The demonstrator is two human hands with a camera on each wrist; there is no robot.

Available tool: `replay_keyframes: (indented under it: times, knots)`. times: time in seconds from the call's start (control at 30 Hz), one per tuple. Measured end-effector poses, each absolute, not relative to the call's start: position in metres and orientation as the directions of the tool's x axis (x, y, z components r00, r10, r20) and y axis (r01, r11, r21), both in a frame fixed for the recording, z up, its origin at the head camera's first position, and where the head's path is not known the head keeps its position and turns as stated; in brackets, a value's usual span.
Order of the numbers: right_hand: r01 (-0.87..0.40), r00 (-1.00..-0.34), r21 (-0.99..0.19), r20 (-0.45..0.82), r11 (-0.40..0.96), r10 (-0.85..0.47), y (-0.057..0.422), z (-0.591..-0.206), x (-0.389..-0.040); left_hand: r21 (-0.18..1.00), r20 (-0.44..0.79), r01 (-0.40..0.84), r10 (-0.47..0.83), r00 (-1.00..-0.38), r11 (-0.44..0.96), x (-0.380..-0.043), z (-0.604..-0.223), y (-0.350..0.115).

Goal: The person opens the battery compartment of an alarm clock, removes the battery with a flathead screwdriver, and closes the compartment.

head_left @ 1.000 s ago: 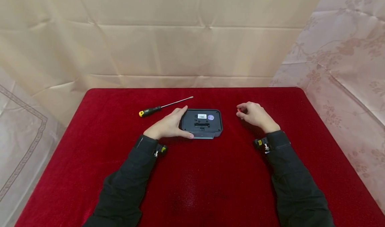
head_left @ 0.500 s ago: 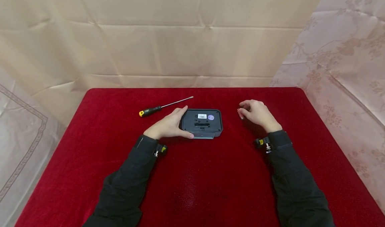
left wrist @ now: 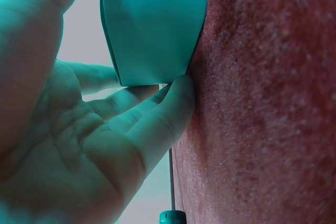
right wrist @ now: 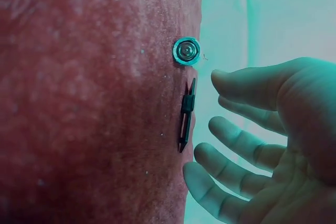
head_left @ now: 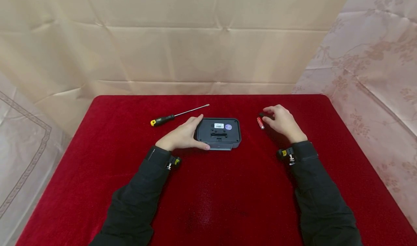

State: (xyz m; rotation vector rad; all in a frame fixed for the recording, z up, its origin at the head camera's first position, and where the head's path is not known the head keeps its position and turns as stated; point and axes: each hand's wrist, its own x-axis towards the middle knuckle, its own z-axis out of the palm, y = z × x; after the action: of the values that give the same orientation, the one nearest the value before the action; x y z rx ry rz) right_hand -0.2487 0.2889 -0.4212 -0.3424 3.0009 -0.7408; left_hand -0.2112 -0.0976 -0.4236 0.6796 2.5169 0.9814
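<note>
A dark box-shaped electronic device (head_left: 232,137) lies back side up on the red cloth, its small battery slot uncovered. My left hand (head_left: 184,134) grips its left end, thumb at the near edge and fingers at the far side. In the left wrist view the device's side (left wrist: 155,30) stands between thumb and fingers. To the right, a red battery (head_left: 260,123) lies on the cloth. My right hand (head_left: 282,123) is beside it, fingers loosely bent and holding nothing. A small black cover (right wrist: 186,111) lies near these fingertips, below the battery's end (right wrist: 187,51) in the right wrist view.
Behind my left hand lies a flat-tip screwdriver (head_left: 163,120) with a black and yellow handle, its shaft pointing right. A red cloth (head_left: 208,195) covers the table. Beige drapery (head_left: 202,57) hangs behind the far edge.
My right hand has let go of the battery, leaving it on the cloth, and has drawn slightly back to the right. The black cover has come into view. My left hand and the device stay put.
</note>
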Motion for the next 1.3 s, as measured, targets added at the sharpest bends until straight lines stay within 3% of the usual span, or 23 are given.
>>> replay_keyframes:
  times: [0.5, 1.3]
  knots:
    - [-0.215, -0.967, -0.397, -0.043, 0.892, -0.252, 0.2901, -0.4261, -0.2491, 0.702, -0.136, 0.320, 0.560, -0.817, 0.636, -0.2105, -0.4228, -0.0965]
    - [-0.147, -0.975, -0.399, -0.094, 0.905, -0.200, 0.2930, -0.4227, -0.2450, 0.707, -0.138, 0.319, 0.567, -0.812, 0.631, -0.2121, -0.4230, -0.0947]
